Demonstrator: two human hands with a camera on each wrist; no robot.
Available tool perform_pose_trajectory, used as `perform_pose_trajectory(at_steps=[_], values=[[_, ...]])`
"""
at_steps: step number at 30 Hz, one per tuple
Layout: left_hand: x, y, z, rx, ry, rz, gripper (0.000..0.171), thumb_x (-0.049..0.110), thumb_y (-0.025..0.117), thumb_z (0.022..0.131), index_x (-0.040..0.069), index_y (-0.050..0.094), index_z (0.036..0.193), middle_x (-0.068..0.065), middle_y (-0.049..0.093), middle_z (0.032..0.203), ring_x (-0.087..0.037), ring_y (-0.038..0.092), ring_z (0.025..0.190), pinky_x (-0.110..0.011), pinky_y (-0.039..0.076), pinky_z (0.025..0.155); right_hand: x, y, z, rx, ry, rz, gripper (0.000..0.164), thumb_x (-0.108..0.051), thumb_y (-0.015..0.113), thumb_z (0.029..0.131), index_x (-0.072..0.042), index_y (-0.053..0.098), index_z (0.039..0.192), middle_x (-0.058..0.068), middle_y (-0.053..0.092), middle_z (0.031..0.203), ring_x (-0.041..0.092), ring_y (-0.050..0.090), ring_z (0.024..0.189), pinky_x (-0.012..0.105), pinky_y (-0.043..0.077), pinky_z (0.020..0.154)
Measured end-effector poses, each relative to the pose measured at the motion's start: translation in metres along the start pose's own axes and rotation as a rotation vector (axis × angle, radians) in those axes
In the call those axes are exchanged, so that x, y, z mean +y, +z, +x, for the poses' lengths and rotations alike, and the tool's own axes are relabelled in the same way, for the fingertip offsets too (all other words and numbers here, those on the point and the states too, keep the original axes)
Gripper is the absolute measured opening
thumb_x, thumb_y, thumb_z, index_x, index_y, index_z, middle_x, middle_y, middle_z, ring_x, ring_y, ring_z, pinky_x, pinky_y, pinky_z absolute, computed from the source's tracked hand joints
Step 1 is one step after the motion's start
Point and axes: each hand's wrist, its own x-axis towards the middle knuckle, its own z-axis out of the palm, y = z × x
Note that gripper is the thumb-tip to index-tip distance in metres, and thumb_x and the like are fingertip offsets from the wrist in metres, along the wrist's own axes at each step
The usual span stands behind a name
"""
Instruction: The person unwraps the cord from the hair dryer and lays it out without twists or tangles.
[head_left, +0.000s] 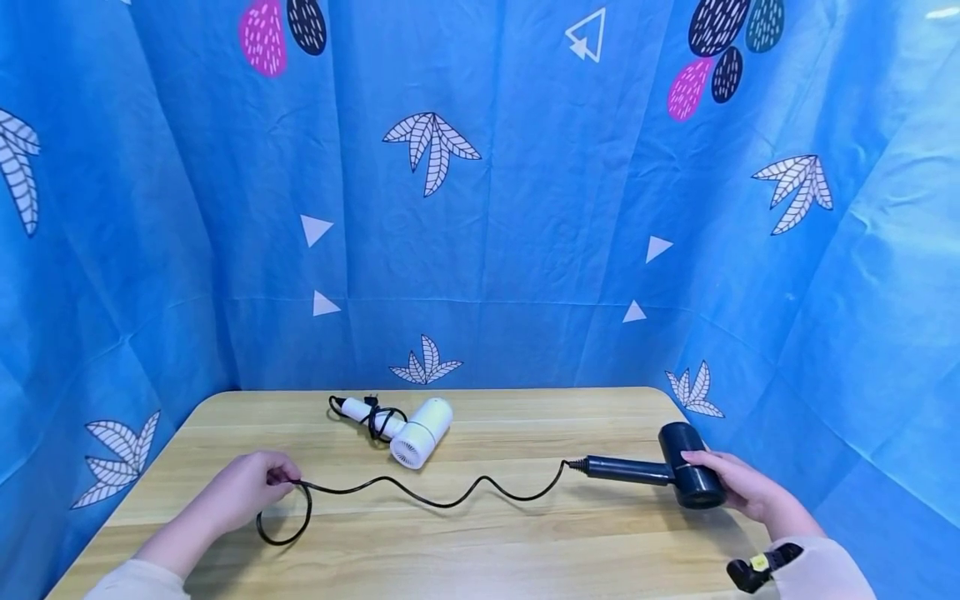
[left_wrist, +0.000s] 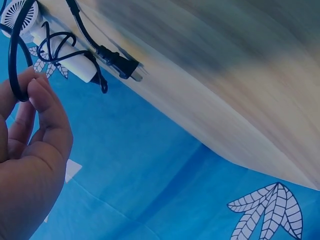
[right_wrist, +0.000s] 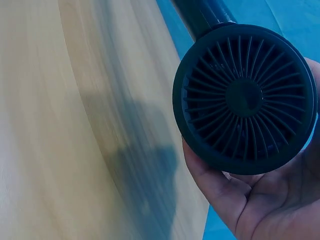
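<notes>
A black hair dryer (head_left: 693, 467) is in my right hand (head_left: 742, 487), which grips it by the barrel, thumb across the side. Its round finned grille (right_wrist: 245, 97) faces the right wrist camera. The handle (head_left: 628, 469) points left, and a wavy black power cord (head_left: 450, 505) runs from its end across to my left hand (head_left: 251, 492). There, thumb and fingertips pinch the cord, with a loop hanging below. Close to that hand, the left wrist view shows the cord's two-pin plug (left_wrist: 120, 64) dangling.
A white hair dryer (head_left: 422, 433) lies toward the back of the wooden table (head_left: 517, 417), its own black cord (head_left: 378, 421) wound round the handle. Blue patterned curtains (head_left: 487, 250) enclose the table at the back and both sides. A small black device (head_left: 761, 567) sits on the right sleeve.
</notes>
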Motion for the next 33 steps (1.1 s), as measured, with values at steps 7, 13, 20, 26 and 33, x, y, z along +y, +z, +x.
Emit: perform_pose_trajectory(at_steps=[7, 13, 20, 26, 33], values=[[-0.005, -0.003, -0.003, 0.018, -0.014, 0.026, 0.009, 0.003, 0.074, 0.086, 0.010, 0.069, 0.087, 0.004, 0.062, 0.078, -0.013, 0.058, 0.075, -0.026, 0.048, 0.060, 0.008, -0.005, 0.000, 0.031, 0.012, -0.011, 0.073, -0.039, 0.045, 0.105, 0.019, 0.024, 0.143, 0.011, 0.068, 0.102, 0.025, 0.069, 0.093, 0.041, 0.059, 0.084], [-0.007, -0.005, -0.006, 0.052, 0.016, 0.075, 0.010, 0.004, 0.075, 0.086, 0.011, 0.068, 0.086, 0.006, 0.063, 0.079, -0.011, 0.059, 0.074, -0.026, 0.049, 0.061, 0.014, -0.009, 0.000, 0.056, 0.035, -0.034, 0.075, -0.042, 0.047, 0.104, 0.020, 0.025, 0.141, 0.012, 0.068, 0.101, 0.027, 0.069, 0.092, 0.042, 0.059, 0.083], [-0.009, -0.006, -0.008, 0.070, 0.040, 0.125, 0.011, 0.005, 0.076, 0.086, 0.013, 0.068, 0.087, 0.008, 0.063, 0.078, -0.008, 0.058, 0.073, -0.026, 0.049, 0.061, 0.017, -0.014, -0.001, 0.080, 0.056, -0.058, 0.074, -0.042, 0.048, 0.103, 0.019, 0.031, 0.140, 0.011, 0.068, 0.100, 0.026, 0.069, 0.093, 0.041, 0.059, 0.083], [-0.009, -0.004, -0.009, 0.061, 0.068, 0.136, 0.015, 0.000, 0.075, 0.084, 0.012, 0.068, 0.087, 0.007, 0.063, 0.079, -0.007, 0.057, 0.072, -0.026, 0.049, 0.060, 0.021, -0.017, 0.000, 0.137, 0.095, -0.106, 0.076, -0.044, 0.051, 0.101, 0.018, 0.033, 0.140, 0.011, 0.067, 0.101, 0.025, 0.068, 0.092, 0.040, 0.058, 0.082], [-0.007, 0.003, -0.013, 0.061, 0.114, 0.094, 0.017, -0.003, 0.074, 0.084, 0.012, 0.070, 0.090, 0.008, 0.062, 0.081, -0.001, 0.054, 0.072, -0.025, 0.049, 0.061, 0.025, -0.019, 0.000, 0.203, 0.132, -0.159, 0.079, -0.050, 0.052, 0.099, 0.017, 0.037, 0.139, 0.010, 0.068, 0.098, 0.024, 0.067, 0.087, 0.038, 0.057, 0.076]])
